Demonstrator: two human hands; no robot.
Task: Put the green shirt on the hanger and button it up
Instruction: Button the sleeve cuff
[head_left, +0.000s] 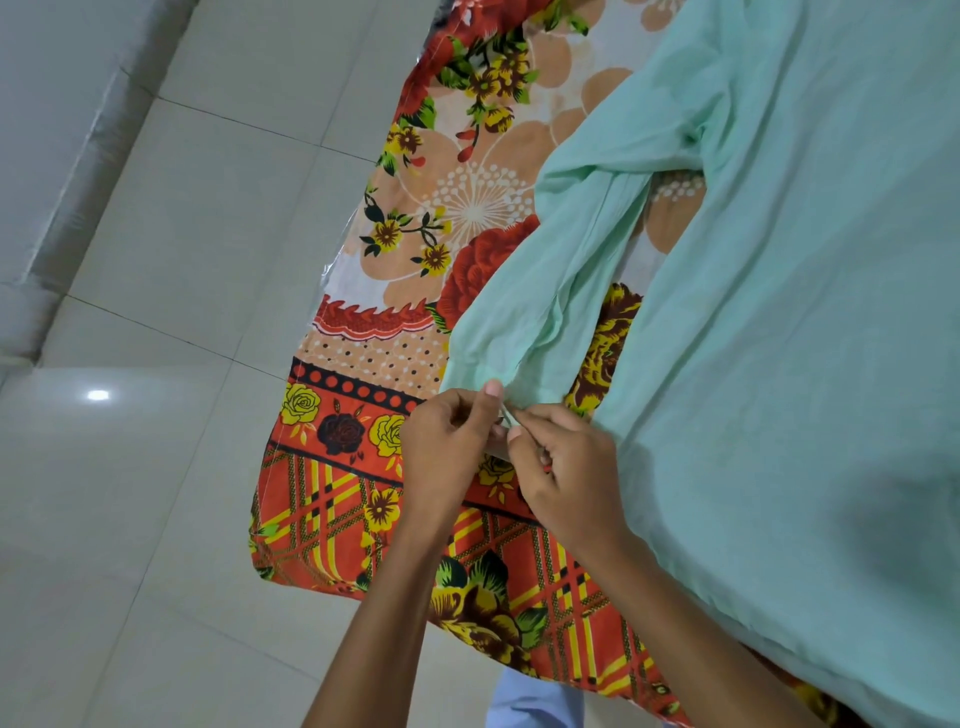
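Note:
The pale green shirt (789, 322) lies spread over a floral bedsheet, filling the right half of the view. One long sleeve (545, 291) runs down and to the left, ending in a cuff near the bed's edge. My left hand (447, 447) and my right hand (561, 462) meet at that cuff, and each pinches its edge between thumb and fingers. Whether a button sits between the fingers is too small to tell. No hanger is in view.
The bed wears a bright red, orange and yellow flowered sheet (395, 499), whose edge hangs over a white tiled floor (156, 467). A white wall base (67, 171) runs along the upper left. Light blue cloth (530, 701) shows below the bed edge.

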